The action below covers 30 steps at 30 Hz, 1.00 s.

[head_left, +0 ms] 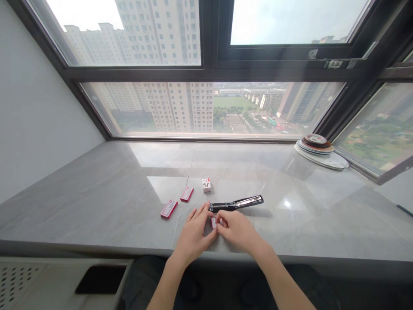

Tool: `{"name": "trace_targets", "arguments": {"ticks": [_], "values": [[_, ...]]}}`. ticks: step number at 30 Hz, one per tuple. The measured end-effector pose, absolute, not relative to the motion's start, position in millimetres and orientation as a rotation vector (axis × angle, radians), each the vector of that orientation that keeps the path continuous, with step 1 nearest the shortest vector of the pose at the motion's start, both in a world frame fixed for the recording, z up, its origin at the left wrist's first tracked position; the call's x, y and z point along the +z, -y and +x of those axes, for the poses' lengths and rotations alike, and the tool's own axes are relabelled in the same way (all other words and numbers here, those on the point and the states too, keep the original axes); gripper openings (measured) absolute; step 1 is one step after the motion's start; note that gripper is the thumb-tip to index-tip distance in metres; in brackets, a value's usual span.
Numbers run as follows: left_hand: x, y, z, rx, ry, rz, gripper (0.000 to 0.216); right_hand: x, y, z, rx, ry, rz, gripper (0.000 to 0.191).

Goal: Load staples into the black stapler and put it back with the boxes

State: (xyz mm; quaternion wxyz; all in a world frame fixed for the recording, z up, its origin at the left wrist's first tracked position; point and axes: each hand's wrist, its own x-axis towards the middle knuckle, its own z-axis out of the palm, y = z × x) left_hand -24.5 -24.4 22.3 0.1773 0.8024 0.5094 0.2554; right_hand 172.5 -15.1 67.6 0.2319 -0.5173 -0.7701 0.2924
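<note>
A small red-and-white box lies between my two hands on the grey counter. My left hand is curved around its left side, with the thumb near its lower edge and the fingertips close to the stapler. My right hand is closed in a pinch at the right end of the box; what sits between the fingertips is hidden. Just beyond the hands lies a black stapler, swung open, its metal channel showing. Two flat red-and-white boxes rest to the left. A small white box stands behind the stapler.
A stack of plates stands at the far right corner by the window. The stone-look counter runs up to the dark window frame. Below the front edge at left is a pale perforated surface with a dark opening.
</note>
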Motion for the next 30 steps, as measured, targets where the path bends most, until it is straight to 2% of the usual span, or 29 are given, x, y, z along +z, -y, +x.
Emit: {"name": "trace_targets", "arguments": {"ticks": [5, 8, 12, 15, 19, 22, 25, 30], "values": [[30.6, 29.0, -24.8, 0.828, -1.453, 2.223, 0.032, 56.9, 20.4, 204.0, 0.848, 1.935, -1.536, 0.014], [33.6, 30.4, -22.3, 0.917, -1.601, 2.134, 0.011, 46.2, 20.8, 222.4, 0.729, 1.797, -1.754, 0.026], [32.2, 29.6, -8.7, 0.867, -1.726, 2.181, 0.027, 33.3, 22.1, 220.2, 0.761, 1.857, -1.728, 0.031], [31.4, 30.3, 2.2, 0.889, -1.787, 2.185, 0.030, 26.5, 21.4, 213.6, 0.806, 1.833, -1.638, 0.031], [34.6, 35.0, 7.7, 0.963, -1.760, 2.124, 0.028, 19.4, 17.0, 240.5, 0.974, 1.594, -1.748, 0.036], [36.1, 37.7, 9.9, 0.944, -1.701, 2.173, 0.029, 22.3, 11.7, 277.1, 1.151, 1.363, -1.751, 0.055], [35.1, 37.1, 13.1, 0.891, -1.711, 2.221, 0.035, 37.8, 0.4, 299.5, 1.287, 1.280, -1.536, 0.077], [33.2, 33.2, 15.7, 0.865, -1.729, 2.217, 0.033, 70.6, -34.8, 280.3, 1.401, 1.462, -1.219, 0.063]]}}
